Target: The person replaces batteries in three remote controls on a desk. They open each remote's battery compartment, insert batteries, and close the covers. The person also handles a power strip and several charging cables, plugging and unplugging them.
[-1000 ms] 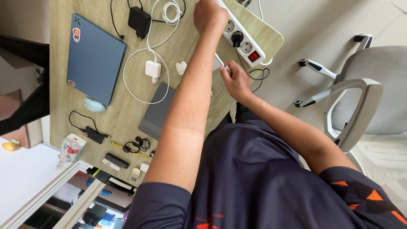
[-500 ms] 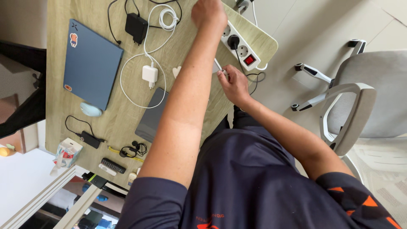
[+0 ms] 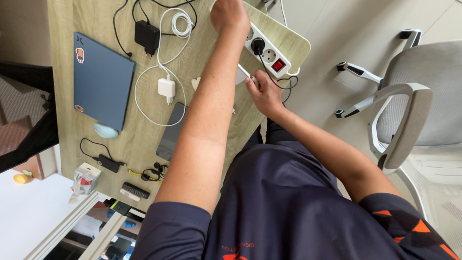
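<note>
One white power strip (image 3: 263,45) is shown at the desk's (image 3: 62,29) far corner, a black plug (image 3: 257,46) seated in it. It is pressed by the clenched left hand (image 3: 230,15); beside it, a white connector (image 3: 251,80) is pinched by the right hand (image 3: 262,94).

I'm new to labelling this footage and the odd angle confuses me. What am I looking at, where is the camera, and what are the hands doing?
The camera sits on a person's head and looks down over their dark shirt at a wooden desk. No machine is involved, only two bare hands. The left hand rests on the far end of a white power strip, which has one black plug in it. The right hand pinches a small white connector in its fingers. On the desk lie a closed blue laptop, a white charger with its cable, a black adapter and a dark tablet. A grey chair stands nearby.
</note>
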